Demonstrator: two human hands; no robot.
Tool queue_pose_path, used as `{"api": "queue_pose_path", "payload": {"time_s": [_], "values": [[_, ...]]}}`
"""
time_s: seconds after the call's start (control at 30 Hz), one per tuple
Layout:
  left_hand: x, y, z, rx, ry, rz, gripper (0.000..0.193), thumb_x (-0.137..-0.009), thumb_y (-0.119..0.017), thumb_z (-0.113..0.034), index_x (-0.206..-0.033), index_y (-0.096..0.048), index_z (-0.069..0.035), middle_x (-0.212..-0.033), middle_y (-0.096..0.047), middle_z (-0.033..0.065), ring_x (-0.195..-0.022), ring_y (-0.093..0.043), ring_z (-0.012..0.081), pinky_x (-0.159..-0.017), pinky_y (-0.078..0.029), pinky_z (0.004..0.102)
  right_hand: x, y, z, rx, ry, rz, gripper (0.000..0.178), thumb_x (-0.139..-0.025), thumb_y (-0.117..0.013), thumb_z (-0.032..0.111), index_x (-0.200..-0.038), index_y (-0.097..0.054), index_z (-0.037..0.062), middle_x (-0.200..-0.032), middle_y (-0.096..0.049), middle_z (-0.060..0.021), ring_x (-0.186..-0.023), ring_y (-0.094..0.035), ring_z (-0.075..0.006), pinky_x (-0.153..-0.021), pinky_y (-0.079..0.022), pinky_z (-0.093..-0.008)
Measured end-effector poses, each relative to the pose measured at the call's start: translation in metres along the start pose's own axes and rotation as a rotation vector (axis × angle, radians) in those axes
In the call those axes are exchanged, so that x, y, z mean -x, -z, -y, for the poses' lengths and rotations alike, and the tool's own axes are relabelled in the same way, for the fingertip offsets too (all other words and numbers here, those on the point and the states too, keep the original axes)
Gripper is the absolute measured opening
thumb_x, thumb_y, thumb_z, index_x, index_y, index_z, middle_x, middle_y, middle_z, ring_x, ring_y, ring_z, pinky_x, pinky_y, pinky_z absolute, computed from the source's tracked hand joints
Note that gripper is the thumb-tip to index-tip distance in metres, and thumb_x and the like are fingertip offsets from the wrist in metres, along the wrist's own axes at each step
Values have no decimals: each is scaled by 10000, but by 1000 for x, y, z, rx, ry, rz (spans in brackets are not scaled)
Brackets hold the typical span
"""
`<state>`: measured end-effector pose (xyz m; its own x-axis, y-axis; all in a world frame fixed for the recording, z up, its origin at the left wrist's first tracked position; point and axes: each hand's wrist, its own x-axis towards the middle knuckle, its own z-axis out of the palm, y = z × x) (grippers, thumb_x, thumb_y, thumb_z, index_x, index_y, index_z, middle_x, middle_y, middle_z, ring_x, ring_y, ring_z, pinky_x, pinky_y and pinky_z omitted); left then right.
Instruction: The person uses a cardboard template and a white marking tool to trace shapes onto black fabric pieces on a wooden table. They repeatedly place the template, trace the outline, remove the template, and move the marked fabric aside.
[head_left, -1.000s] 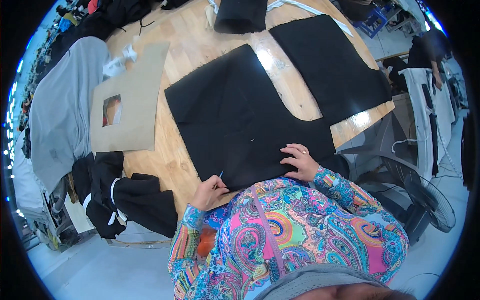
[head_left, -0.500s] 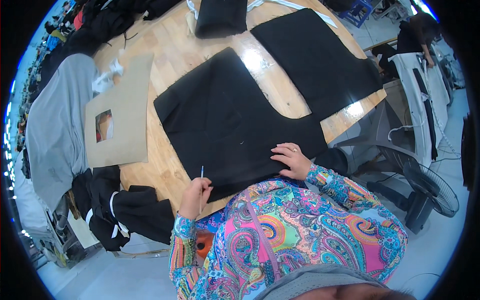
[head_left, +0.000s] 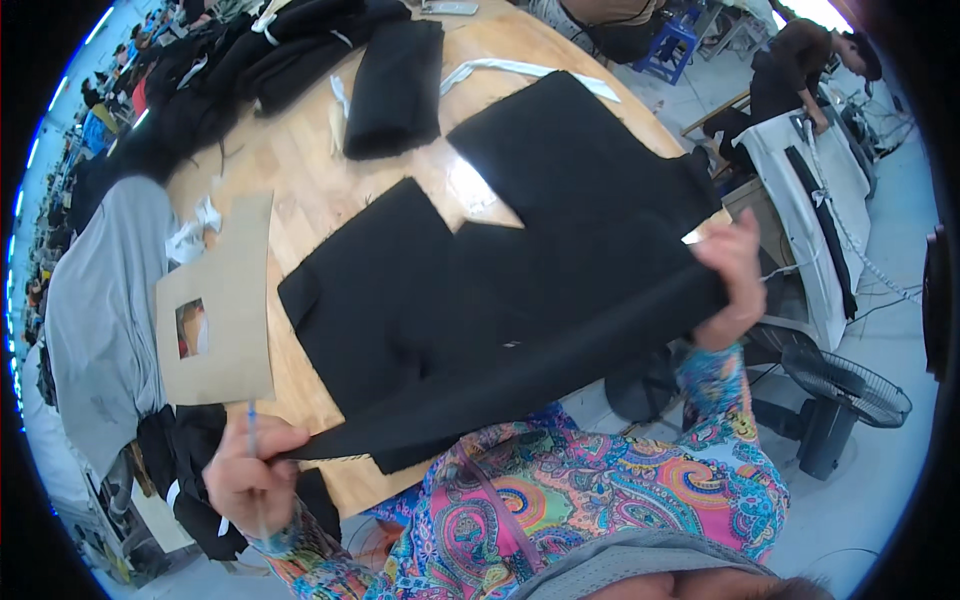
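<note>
A black cut fabric panel (head_left: 530, 365) is stretched between my hands, its near edge lifted off the table and a small pale mark on it. At its left corner my left hand (head_left: 250, 475) pinches the cloth, with a slim blue-tipped pen (head_left: 253, 425) upright in the same grip. Fingers curled over the right end, my right hand (head_left: 735, 280) holds the panel up. Beneath and beyond it, another black cut panel (head_left: 570, 140) lies on the wooden table (head_left: 305, 185).
A beige card pattern (head_left: 235, 300) with a cut-out window lies left, beside grey cloth (head_left: 105, 300). Folded black fabric (head_left: 395, 90) and a white strip (head_left: 500, 64) are at the far side. A black fan (head_left: 835, 400) stands right; another person (head_left: 795, 75) works beyond.
Both hands have moved apart and taken hold of the black fabric panel, which was lying flat. Its near edge is now raised and pulled taut. The view has shifted slightly.
</note>
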<state>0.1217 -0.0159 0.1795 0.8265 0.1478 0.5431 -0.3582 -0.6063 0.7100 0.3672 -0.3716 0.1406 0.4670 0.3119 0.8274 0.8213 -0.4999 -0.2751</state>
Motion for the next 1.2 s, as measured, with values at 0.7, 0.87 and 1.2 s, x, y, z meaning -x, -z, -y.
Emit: {"api": "queue_pose_path", "payload": {"time_s": [0.7, 0.87, 1.2], "values": [[-205, -190, 98, 410, 7, -365, 142, -842, -611, 58, -831, -507, -38, -958, -665, 130, -887, -622, 151, -775, -488, 231, -212, -55, -319, 736, 176, 28, 209, -825, -556, 141, -910, -706, 259, -982, -676, 13, -1005, -600, -188, -1001, -206, -605], [-135, -267, 136, 159, -109, -72, 170, -770, -624, 102, -767, -513, -26, -888, -662, 123, -858, -648, 223, -751, -514, 317, -95, -57, -369, 800, 71, 163, 311, -755, -517, 37, -845, -708, 264, -919, -652, 10, -1006, -584, -197, -1008, -213, -617], [-42, -354, 155, -27, -135, 293, 139, -709, -625, -1, -794, -542, -73, -767, -600, 61, -766, -600, 253, -677, -460, 369, 91, -47, -389, 805, -317, 428, 243, -766, -554, 55, -801, -718, 231, -918, -632, 51, -1061, -522, -166, -1063, -146, -609]]}}
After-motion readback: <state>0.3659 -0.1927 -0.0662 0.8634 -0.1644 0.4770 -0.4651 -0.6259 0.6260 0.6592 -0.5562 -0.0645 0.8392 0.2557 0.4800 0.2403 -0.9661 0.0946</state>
